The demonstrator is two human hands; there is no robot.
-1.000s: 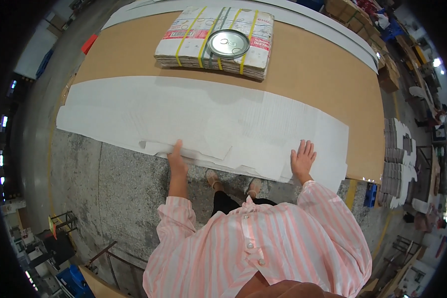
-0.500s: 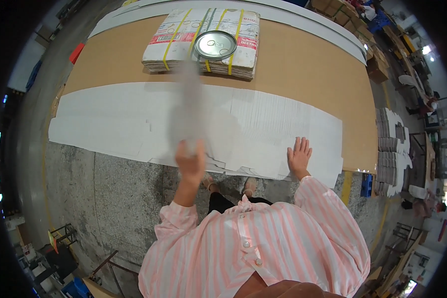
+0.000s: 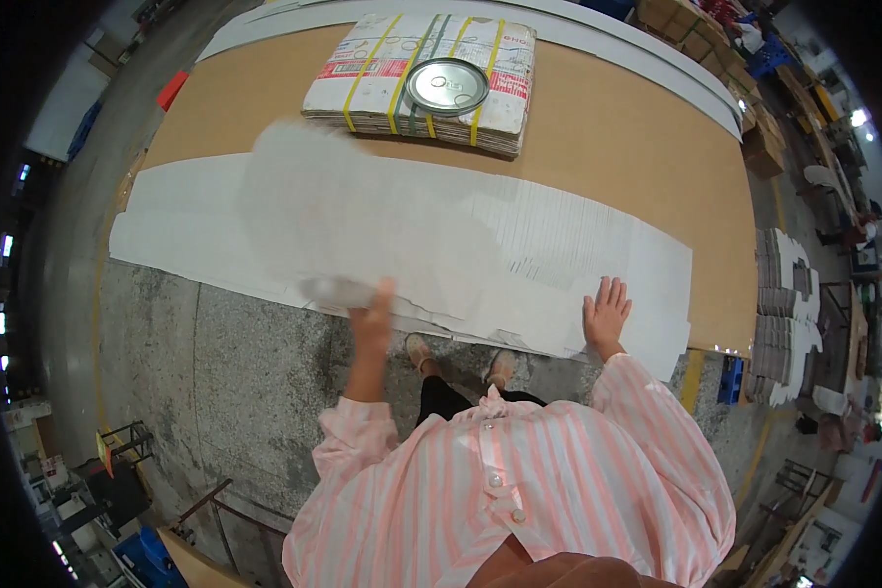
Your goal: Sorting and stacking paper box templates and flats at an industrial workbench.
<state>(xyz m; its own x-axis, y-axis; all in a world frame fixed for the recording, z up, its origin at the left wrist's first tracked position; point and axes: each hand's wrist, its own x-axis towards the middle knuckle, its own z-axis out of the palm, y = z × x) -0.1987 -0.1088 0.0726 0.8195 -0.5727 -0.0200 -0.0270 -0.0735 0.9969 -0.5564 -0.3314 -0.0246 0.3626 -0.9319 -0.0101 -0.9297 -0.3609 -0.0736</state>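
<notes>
My left hand is closed near the front edge of a long spread of overlapping white sheets. In it is a pale, flat-looking thing with a rounded outline, smeared by motion so its kind cannot be made out. A greyish blurred part of it sticks out left beside my fingers. Toward the right end of the spread, my right hand lies flat on the white sheets, fingers stretched out and holding nothing.
Behind the sheets, on a brown cardboard surface, sits a strapped bundle of flat cardboard with a round metal lid on it. Stacks of grey-white cut pieces stand at the right. A blue crate is near them.
The pale blurred thing in my left hand has swung left and now shows a broader shape. My right hand stays flat on the sheets. The whole view has shifted slightly.
</notes>
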